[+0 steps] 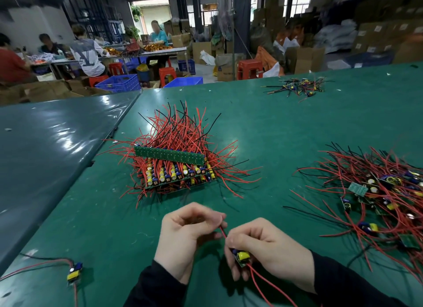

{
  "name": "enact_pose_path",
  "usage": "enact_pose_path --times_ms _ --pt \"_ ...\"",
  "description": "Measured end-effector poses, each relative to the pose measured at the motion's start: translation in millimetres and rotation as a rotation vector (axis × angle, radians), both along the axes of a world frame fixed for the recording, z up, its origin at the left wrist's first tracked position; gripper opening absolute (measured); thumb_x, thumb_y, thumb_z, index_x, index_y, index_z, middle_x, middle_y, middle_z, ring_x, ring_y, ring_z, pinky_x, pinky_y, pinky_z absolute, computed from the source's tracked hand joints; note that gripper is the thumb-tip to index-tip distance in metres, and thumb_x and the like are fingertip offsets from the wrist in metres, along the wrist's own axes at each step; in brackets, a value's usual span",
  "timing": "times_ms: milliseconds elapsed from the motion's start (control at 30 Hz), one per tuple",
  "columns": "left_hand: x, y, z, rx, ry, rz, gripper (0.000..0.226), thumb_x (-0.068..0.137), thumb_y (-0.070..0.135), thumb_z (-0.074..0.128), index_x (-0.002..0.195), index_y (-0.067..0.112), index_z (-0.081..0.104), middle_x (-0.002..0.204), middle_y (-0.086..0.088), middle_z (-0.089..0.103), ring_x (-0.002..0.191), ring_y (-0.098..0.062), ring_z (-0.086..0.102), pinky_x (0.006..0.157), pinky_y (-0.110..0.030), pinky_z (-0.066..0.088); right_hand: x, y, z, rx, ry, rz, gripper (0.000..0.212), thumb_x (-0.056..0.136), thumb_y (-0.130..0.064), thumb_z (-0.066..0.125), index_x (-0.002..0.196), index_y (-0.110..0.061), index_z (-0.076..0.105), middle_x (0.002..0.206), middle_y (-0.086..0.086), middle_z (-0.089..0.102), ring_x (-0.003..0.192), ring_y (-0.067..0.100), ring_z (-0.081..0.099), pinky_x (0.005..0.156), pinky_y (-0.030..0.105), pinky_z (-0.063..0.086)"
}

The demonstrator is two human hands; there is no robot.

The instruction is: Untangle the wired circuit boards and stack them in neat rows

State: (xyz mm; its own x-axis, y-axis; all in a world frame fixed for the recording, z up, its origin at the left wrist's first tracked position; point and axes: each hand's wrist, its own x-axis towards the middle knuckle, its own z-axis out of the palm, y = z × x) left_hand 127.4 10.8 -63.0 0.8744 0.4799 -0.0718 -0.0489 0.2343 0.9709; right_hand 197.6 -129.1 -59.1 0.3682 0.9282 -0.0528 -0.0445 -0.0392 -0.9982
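Gripping 1 board (240, 258) in right hand (265, 249), left hand (186, 234) pinching its wire (222, 230); stack (176, 169) lying straight ahead toward bench's far edge.

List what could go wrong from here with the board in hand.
The left hand pinches a red wire running to the small board in the right hand's grip; a hard pull may strain its solder joint. The stacked boards lean amid loose wires, so adding one carelessly might topple a row.
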Motion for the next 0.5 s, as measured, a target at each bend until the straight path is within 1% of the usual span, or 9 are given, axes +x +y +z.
enact_pose_path --times_ms 33,67,100,167,233,267,333,400,500 --pt "1 1 -3 0.043 0.006 0.048 0.027 0.065 -0.012 0.068 0.045 0.006 0.064 0.068 -0.015 0.069 0.057 -0.023 0.067 0.046 -0.022 0.049 -1 1 -1 -0.014 -0.012 0.010 0.029 0.087 -0.019 0.046 0.063 -0.013 0.061 0.056 0.003 0.061 0.047 0.008 0.055 0.051 0.016 0.045" --pt "2 3 -6 0.056 0.005 0.073 0.034 0.068 -0.016 0.066 0.043 0.007 0.062 0.068 -0.014 0.069 0.056 -0.026 0.068 0.044 -0.021 0.047 -1 1 -2 -0.025 -0.018 0.026 0.029 0.088 -0.019 0.047 0.063 -0.014 0.061 0.057 0.003 0.062 0.047 0.008 0.054 0.051 0.016 0.045" --pt "2 4 -7 0.050 0.009 0.089 0.032 0.068 -0.016 0.067 0.045 0.007 0.064 0.070 -0.014 0.070 0.057 -0.028 0.069 0.043 -0.020 0.047 -2 1 -2 -0.030 -0.019 0.045 0.029 0.088 -0.019 0.047 0.064 -0.015 0.062 0.057 0.002 0.062 0.047 0.007 0.054 0.052 0.016 0.045" --pt "2 5 -4 -0.043 0.014 0.036 0.016 0.058 -0.008 0.071 0.067 0.006 0.072 0.074 -0.017 0.072 0.060 -0.027 0.070 0.044 -0.019 0.049 -2 0 -1 -0.023 -0.014 0.076 0.030 0.090 -0.017 0.046 0.066 -0.015 0.063 0.058 -0.001 0.064 0.048 0.006 0.055 0.054 0.015 0.045" --pt "2 9 -3 -0.161 0.027 -0.046 0.043 0.052 -0.001 0.071 0.095 0.006 0.070 0.079 -0.019 0.072 0.065 -0.023 0.071 0.047 -0.018 0.051 -2 -1 0 -0.013 -0.003 0.068 0.030 0.091 -0.016 0.045 0.067 -0.015 0.064 0.060 -0.001 0.066 0.049 0.006 0.056 0.055 0.016 0.046" --pt "3 10 -4 -0.215 0.022 -0.071 0.049 0.052 0.001 0.072 0.101 0.005 0.068 0.083 -0.020 0.072 0.068 -0.023 0.072 0.048 -0.018 0.052 -2 0 -1 -0.010 0.002 0.051 0.030 0.090 -0.017 0.045 0.067 -0.015 0.064 0.060 0.000 0.066 0.049 0.006 0.055 0.055 0.016 0.046" --pt "2 9 -2 -0.253 0.013 -0.094 0.041 0.057 0.008 0.071 0.098 0.004 0.069 0.085 -0.020 0.072 0.070 -0.022 0.072 0.048 -0.018 0.052 -1 0 -2 -0.011 0.010 0.027 0.030 0.090 -0.019 0.045 0.067 -0.016 0.064 0.060 0.001 0.066 0.048 0.006 0.055 0.054 0.016 0.046" --pt "4 8 -1 -0.235 0.027 -0.045 0.023 0.067 0.017 0.065 0.084 0.004 0.074 0.079 -0.018 0.072 0.064 -0.020 0.072 0.045 -0.018 0.051 0 0 -2 -0.020 0.005 0.047 0.030 0.090 -0.018 0.045 0.067 -0.015 0.064 0.059 0.000 0.065 0.049 0.007 0.055 0.054 0.016 0.046" --pt "4 14 1 -0.273 0.039 0.053 0.025 0.075 0.024 0.060 0.070 0.006 0.077 0.072 -0.015 0.072 0.057 -0.017 0.070 0.042 -0.016 0.050 0 -2 -2 -0.052 -0.018 0.101 0.029 0.090 -0.020 0.047 0.067 -0.016 0.064 0.060 -0.003 0.066 0.049 0.009 0.054 0.054 0.018 0.046"
